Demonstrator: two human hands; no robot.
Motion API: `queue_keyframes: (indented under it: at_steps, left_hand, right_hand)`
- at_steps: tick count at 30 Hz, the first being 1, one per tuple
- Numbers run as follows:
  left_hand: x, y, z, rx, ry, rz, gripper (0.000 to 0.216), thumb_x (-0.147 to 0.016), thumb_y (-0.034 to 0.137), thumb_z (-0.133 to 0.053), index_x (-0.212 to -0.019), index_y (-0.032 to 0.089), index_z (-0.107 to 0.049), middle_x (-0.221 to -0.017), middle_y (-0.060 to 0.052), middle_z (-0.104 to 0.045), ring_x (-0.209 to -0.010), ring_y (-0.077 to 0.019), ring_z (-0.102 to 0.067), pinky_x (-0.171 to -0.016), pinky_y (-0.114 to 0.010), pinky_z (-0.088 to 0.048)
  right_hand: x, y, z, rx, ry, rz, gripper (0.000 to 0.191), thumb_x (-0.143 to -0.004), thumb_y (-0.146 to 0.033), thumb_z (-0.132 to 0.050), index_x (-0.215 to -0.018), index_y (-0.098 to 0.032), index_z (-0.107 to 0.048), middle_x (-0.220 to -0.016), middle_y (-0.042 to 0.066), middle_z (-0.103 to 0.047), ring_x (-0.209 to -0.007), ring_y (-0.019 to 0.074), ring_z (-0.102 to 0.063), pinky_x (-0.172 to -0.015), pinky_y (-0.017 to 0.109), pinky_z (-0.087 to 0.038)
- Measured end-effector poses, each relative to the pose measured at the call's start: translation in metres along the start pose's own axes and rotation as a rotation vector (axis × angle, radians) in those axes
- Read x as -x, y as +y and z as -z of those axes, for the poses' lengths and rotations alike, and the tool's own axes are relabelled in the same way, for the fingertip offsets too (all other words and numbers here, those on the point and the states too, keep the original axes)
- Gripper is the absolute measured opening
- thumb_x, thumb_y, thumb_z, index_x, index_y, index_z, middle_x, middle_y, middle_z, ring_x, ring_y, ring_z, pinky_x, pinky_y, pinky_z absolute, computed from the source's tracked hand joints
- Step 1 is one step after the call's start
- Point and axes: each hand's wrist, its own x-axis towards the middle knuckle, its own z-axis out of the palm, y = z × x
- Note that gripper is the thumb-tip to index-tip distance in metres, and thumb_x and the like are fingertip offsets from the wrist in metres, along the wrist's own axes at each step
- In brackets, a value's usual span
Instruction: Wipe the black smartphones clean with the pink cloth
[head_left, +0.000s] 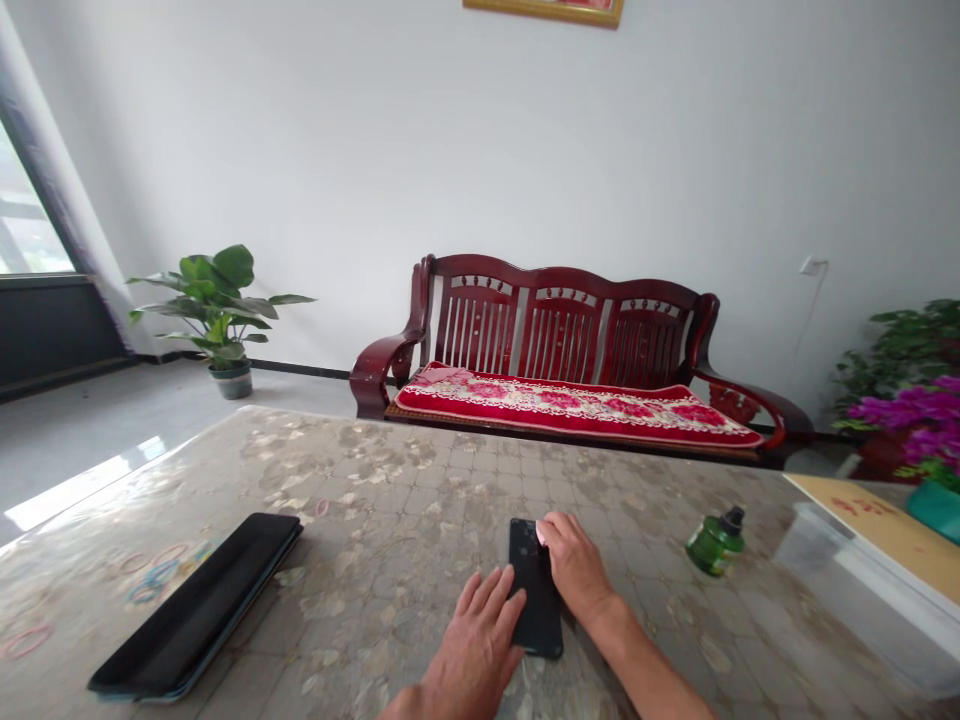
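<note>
A black smartphone (534,600) lies flat on the patterned tablecloth (375,600), directly in front of me. My left hand (480,635) rests with fingers stretched out, its fingertips touching the phone's left edge. At the phone's upper right, my right hand (574,560) is closed in a pinch. A small pale pink piece (541,533) shows at its fingertips against the phone's surface; its kind is too small to make out. The palm side of both hands is hidden.
A black tablet (202,605) lies at the left near several hair ties (154,578). To the right stand a green bottle (715,541) and a clear plastic box (847,590) beneath a tan board (885,525). Beyond the table is a wooden bench (562,340).
</note>
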Motion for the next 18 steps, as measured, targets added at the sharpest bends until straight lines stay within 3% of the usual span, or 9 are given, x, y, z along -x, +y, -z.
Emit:
queue_keyframes:
  at_steps: [9, 15, 18]
  left_hand:
    - [-0.001, 0.001, 0.006, 0.000, -0.030, -0.005, 0.059, -0.081, 0.012, -0.064, -0.138, 0.020, -0.049, -0.151, -0.013, -0.040, -0.138, -0.0312, -0.038, -0.113, -0.052, -0.034]
    - [0.000, 0.003, 0.006, 0.021, -0.031, 0.023, 0.056, -0.083, 0.014, -0.063, -0.138, 0.020, -0.050, -0.151, -0.012, -0.041, -0.138, -0.0306, -0.039, -0.113, -0.051, -0.033]
    - [0.000, 0.003, 0.004, 0.029, -0.023, 0.016, 0.053, -0.086, 0.017, -0.061, -0.138, 0.020, -0.050, -0.151, -0.012, -0.040, -0.138, -0.0303, -0.039, -0.114, -0.052, -0.033]
  right_hand:
    - [0.028, -0.002, 0.000, -0.057, 0.016, 0.091, 0.029, -0.088, 0.001, -0.042, -0.095, -0.022, -0.059, -0.097, 0.003, -0.061, -0.090, 0.0185, -0.056, -0.079, 0.028, -0.046]
    - [0.000, 0.002, -0.001, 0.021, 0.023, 0.061, 0.027, -0.087, 0.000, -0.043, -0.088, -0.021, -0.060, -0.092, 0.004, -0.061, -0.088, 0.0199, -0.057, -0.077, 0.028, -0.047]
    - [0.001, 0.000, 0.003, 0.017, 0.000, 0.064, 0.028, -0.086, 0.002, -0.043, -0.087, -0.020, -0.060, -0.091, 0.004, -0.062, -0.088, 0.0198, -0.057, -0.077, 0.028, -0.047]
